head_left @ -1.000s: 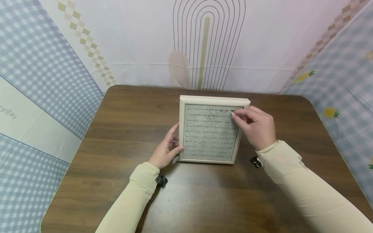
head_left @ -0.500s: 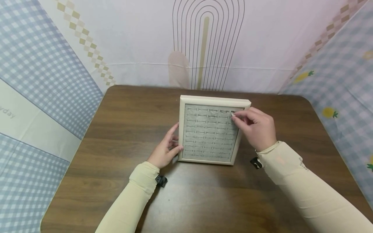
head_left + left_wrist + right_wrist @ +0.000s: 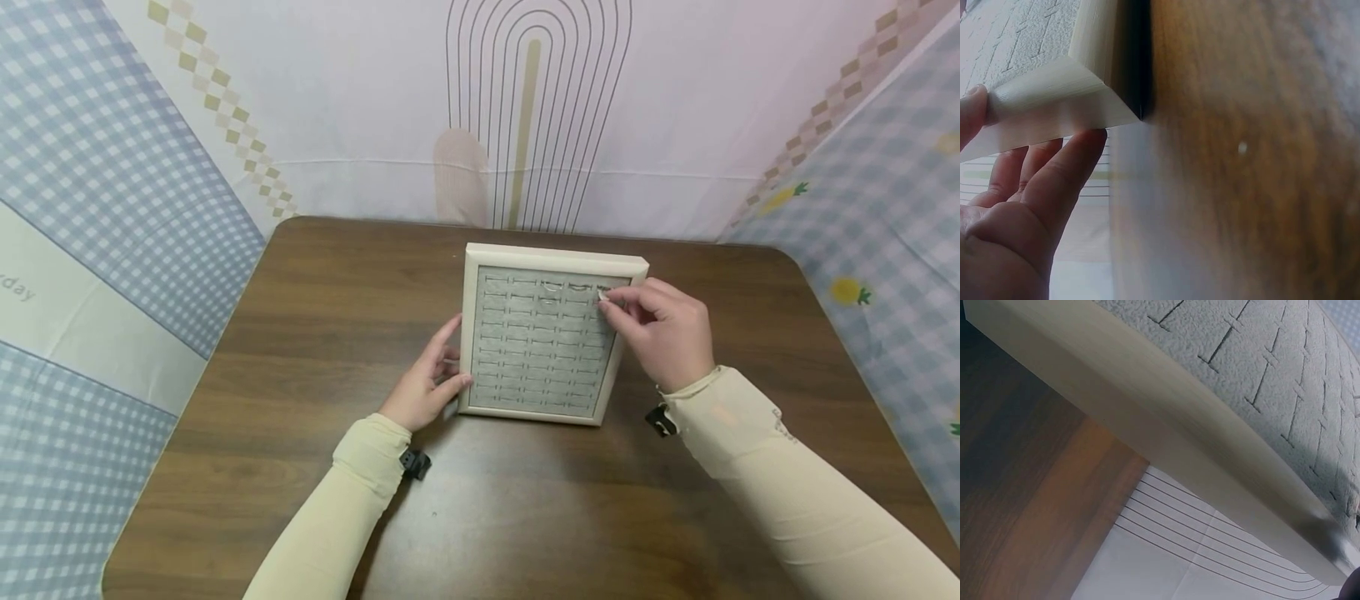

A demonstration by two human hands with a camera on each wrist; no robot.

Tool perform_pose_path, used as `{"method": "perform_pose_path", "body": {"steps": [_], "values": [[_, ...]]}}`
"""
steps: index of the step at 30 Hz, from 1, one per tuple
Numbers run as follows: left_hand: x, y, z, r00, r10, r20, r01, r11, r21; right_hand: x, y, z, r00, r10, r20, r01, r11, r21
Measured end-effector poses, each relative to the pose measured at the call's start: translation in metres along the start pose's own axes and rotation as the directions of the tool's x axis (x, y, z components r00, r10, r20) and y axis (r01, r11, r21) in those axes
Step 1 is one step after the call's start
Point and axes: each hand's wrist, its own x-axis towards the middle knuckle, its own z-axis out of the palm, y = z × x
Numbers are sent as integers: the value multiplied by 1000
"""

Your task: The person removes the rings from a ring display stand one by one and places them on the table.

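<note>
A cream-framed ring display tray [image 3: 558, 259] with grey slotted padding stands tilted up on the table. My left hand [image 3: 420, 396] grips its left side, thumb on the front rim and fingers against the side wall, as the left wrist view shows too. My right hand [image 3: 669, 333] pinches a small silvery ring [image 3: 602, 295] between thumb and index finger at the last slot of the top row. Two rings sit in the top row to its left, one of them a silvery ring [image 3: 552, 286]. Only a dark fingertip [image 3: 1351, 586] shows in the right wrist view's corner.
The brown wooden table [image 3: 330, 333] has rounded far corners. Behind it hangs a white patterned cloth [image 3: 360, 92], with blue checked cloth [image 3: 120, 150] on both sides. Each wrist wears a small black device, such as the black device [image 3: 415, 463] on the left.
The tray's upper right corner and my right hand have shifted very slightly to the right. Both hands keep the same hold.
</note>
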Motion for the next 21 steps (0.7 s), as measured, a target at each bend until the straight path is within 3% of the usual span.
{"method": "perform_pose_path", "body": {"steps": [10,21], "values": [[0,1,2,1000,-6,-9,6,1000,4,-7,1,-3,1000,-6,-27,7,1000,16],[0,1,3,1000,-13,-15,13,1000,22,-23,6,-14,998,49,-28,-49,999,13]]}}
